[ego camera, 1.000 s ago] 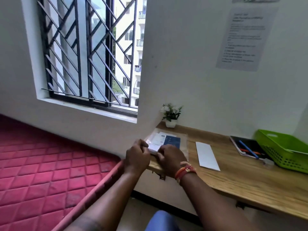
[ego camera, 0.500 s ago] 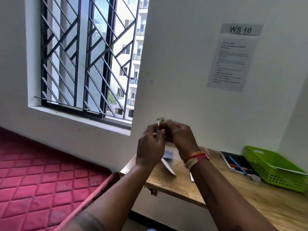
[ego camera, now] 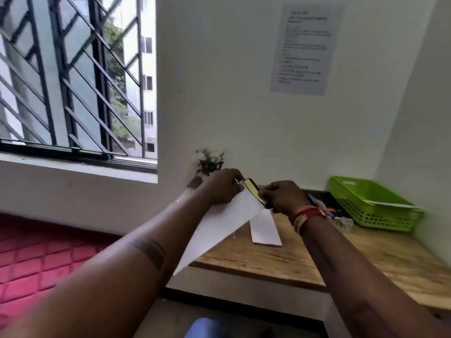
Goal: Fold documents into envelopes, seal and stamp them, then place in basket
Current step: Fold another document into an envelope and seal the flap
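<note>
Wooden tabletop (ego camera: 305, 259) by window: left hand (ego camera: 225, 186) pinches white envelope (ego camera: 219, 225) aloft; right hand (ego camera: 284, 195) grips small yellow-black item (ego camera: 253, 189) against it.

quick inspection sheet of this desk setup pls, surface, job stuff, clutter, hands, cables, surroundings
surface: wooden desk, bare at its near right.
job's things: white envelope held above the desk edge; a small dark, yellow-faced piece at its top corner; second envelope flat on the desk; green basket far right.
clutter: pens on a dark pad; small plant.
grippers: left hand holds the envelope; right hand pinches the piece.
cables: nothing seen.
surroundings: barred window; notice sheet; red mattress.
</note>
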{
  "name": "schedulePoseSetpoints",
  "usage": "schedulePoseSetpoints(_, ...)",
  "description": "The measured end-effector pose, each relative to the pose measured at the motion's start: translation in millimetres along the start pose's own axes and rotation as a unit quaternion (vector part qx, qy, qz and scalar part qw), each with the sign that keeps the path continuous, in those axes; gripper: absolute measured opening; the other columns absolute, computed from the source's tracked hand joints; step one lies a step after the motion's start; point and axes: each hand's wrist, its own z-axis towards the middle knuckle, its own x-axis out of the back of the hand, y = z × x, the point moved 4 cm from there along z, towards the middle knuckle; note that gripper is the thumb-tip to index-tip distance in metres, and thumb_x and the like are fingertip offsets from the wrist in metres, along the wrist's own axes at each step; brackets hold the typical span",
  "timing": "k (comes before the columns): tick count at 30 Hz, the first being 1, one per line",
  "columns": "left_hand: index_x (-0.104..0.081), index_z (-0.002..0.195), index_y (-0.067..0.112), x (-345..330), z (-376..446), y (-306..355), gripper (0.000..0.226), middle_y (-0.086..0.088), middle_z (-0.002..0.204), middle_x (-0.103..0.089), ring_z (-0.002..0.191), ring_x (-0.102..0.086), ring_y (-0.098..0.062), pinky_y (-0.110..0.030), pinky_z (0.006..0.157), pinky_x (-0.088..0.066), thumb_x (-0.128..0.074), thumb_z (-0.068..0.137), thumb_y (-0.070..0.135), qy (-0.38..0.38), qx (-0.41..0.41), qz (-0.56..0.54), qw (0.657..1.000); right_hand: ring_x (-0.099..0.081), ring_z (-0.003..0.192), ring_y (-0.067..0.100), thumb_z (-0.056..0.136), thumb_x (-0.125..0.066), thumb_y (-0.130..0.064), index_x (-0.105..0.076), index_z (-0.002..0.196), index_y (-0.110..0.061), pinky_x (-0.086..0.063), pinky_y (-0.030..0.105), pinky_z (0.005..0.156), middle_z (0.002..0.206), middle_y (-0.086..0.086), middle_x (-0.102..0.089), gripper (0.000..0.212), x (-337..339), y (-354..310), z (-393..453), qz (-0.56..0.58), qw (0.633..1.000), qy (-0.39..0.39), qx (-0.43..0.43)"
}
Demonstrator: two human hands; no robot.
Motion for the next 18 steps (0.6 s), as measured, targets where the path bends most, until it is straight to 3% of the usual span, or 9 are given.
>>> schedulePoseSetpoints(4,-0.064,0.122,0.02,-76,26,-8,0.028,-0.007,0.124,-0.066,0.114,-0.06,-0.026,-0.031,0.089,-0.047,-0.067,0.094,0.024,-0.03,0.031,-0.015,0.999,-0.067,0.063,0.019,0.087,-0.069,-0.016,-0.069,0.073,-0.012,-0.051,0.029,0.057,0.076,0.012,-0.071,0.014,-15,62,24,0.007,0.998,-0.006,-0.056)
schedulePoseSetpoints(7,-0.063,0.119,0.024,-117,40,-19,0.024,-0.004,0.124,-0.065,0.115,-0.059,-0.023,-0.037,0.096,-0.049,-0.064,0.094,0.021,-0.048,0.04,-0.019,0.998,-0.066,0.075,0.021,0.086,-0.067,-0.029,-0.074,0.074,-0.016,-0.049,0.032,0.066,0.081,0.005,-0.073,0.019,-19,91,47,-0.126,0.992,-0.016,-0.014)
schedulePoseSetpoints(10,-0.062,0.12,0.03,-137,49,-31,0.026,0.001,0.126,-0.065,0.114,-0.058,-0.018,-0.037,0.097,-0.048,-0.06,0.096,0.019,-0.057,0.041,-0.017,0.997,-0.064,0.089,0.019,0.093,-0.061,-0.034,-0.077,0.091,-0.021,-0.04,0.026,0.073,0.098,0.001,-0.072,0.021,-24,107,64,-0.21,0.976,-0.038,0.048)
schedulePoseSetpoints(13,-0.057,0.129,0.034,-147,53,-41,0.036,0.002,0.13,-0.062,0.118,-0.056,-0.018,-0.042,0.102,-0.047,-0.062,0.095,0.022,-0.042,0.022,-0.011,0.999,-0.063,0.104,0.016,0.093,-0.063,-0.033,-0.076,0.106,-0.023,-0.044,0.027,0.087,0.113,-0.004,-0.071,0.021,-26,114,86,-0.211,0.974,-0.049,0.068)
schedulePoseSetpoints(16,-0.055,0.126,0.035,-147,55,-44,0.036,0.006,0.125,-0.06,0.116,-0.053,-0.017,-0.046,0.1,-0.046,-0.067,0.093,0.025,-0.03,0.019,0.01,0.999,-0.052,0.127,0.021,0.093,-0.058,-0.046,-0.059,0.132,-0.029,-0.04,0.04,0.108,0.14,-0.005,-0.056,0.043,-34,119,108,-0.271,0.956,-0.076,0.082)
schedulePoseSetpoints(18,-0.057,0.113,0.038,-145,59,-45,0.025,0.008,0.118,-0.06,0.111,-0.054,-0.016,-0.046,0.097,-0.047,-0.067,0.093,0.027,-0.027,0.012,0.024,0.999,-0.046,0.135,0.023,0.097,-0.05,-0.05,-0.046,0.144,-0.034,-0.037,0.044,0.111,0.149,-0.004,-0.049,0.05,-39,117,111,-0.32,0.938,-0.098,0.093)
